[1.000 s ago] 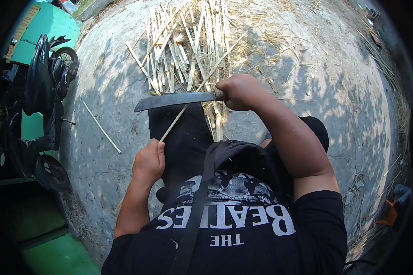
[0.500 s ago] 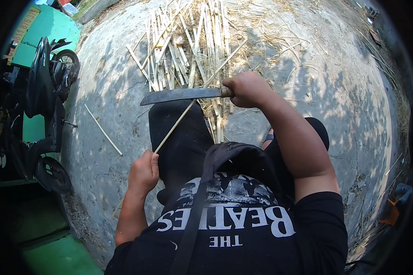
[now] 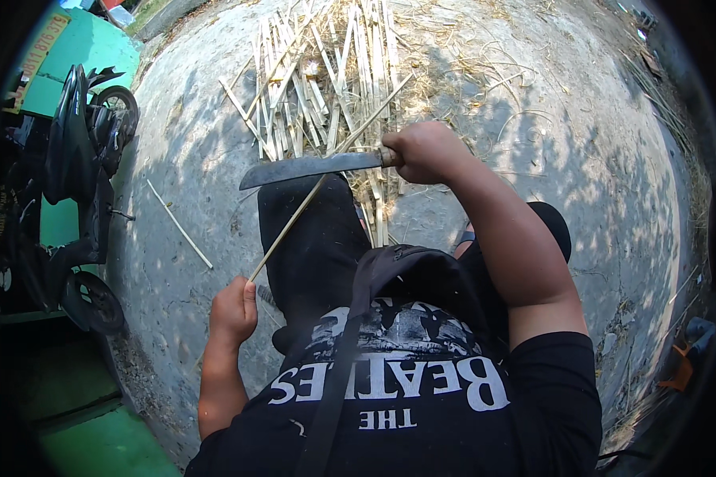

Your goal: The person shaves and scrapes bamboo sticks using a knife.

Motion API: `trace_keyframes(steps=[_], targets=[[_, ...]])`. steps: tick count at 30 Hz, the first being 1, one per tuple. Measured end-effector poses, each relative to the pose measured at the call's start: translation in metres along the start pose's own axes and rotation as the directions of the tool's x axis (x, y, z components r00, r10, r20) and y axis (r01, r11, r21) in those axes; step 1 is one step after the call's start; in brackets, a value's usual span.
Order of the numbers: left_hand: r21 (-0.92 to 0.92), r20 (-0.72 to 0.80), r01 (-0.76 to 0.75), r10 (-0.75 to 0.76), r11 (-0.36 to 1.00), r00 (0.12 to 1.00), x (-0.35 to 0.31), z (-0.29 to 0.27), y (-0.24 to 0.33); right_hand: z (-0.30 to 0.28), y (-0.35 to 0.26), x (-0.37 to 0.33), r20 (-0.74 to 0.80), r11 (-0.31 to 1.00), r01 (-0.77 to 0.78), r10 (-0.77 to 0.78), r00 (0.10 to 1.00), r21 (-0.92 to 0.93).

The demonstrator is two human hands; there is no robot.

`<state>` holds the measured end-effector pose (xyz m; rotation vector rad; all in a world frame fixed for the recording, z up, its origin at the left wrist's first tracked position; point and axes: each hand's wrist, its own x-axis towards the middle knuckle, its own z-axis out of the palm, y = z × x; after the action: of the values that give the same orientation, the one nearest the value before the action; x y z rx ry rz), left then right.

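Observation:
My right hand (image 3: 423, 153) is closed round the wooden handle of a machete (image 3: 310, 165). Its long grey blade points left, above my left knee, and lies across a thin pale strip that looks like bamboo (image 3: 288, 226). The near part of this strip is gripped in my left hand (image 3: 234, 308), thumb along it. From there the strip slants up and right, passes under the blade and reaches over the pile of strips (image 3: 302, 103) on the ground. Whether the blade's edge bites into the strip cannot be made out.
A single strip (image 3: 180, 224) lies on the concrete to my left, near a parked black motorcycle (image 3: 75, 175). Thin curly shavings (image 3: 485, 79) litter the ground beyond my right hand. An orange object (image 3: 678, 370) stands at the far right edge.
My left hand has drawn back toward me and left, pulling the strip along beneath the blade. The machete has shifted only slightly left, its tip a little lower.

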<state>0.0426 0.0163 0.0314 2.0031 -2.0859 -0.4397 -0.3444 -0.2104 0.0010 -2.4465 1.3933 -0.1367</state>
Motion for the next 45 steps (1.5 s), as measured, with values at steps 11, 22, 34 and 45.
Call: trace_keyframes(steps=[11, 22, 34, 45], targets=[[-0.041, 0.065, 0.052, -0.050, 0.998, 0.997, 0.000, -0.001, -0.001, 0.002, 0.008, 0.000, -0.084, 0.997, -0.016, 0.022, 0.996, 0.072], [-0.025, 0.058, 0.023, -0.022, 0.999, 0.998, -0.001, -0.015, -0.011, 0.002, 0.048, -0.001, -0.076, 0.947, -0.310, 0.316, 0.946, 0.087], [-0.025, 0.029, -0.029, 0.030, 0.999, 0.999, -0.019, -0.021, -0.030, -0.004, 0.091, -0.007, -0.093, 0.879, -0.424, 0.451, 0.887, 0.219], [-0.139, 0.019, 0.129, -0.127, 0.982, 0.992, -0.027, -0.012, -0.018, -0.009, 0.067, 0.002, -0.219, 0.841, -0.426, 0.508, 0.833, 0.333]])
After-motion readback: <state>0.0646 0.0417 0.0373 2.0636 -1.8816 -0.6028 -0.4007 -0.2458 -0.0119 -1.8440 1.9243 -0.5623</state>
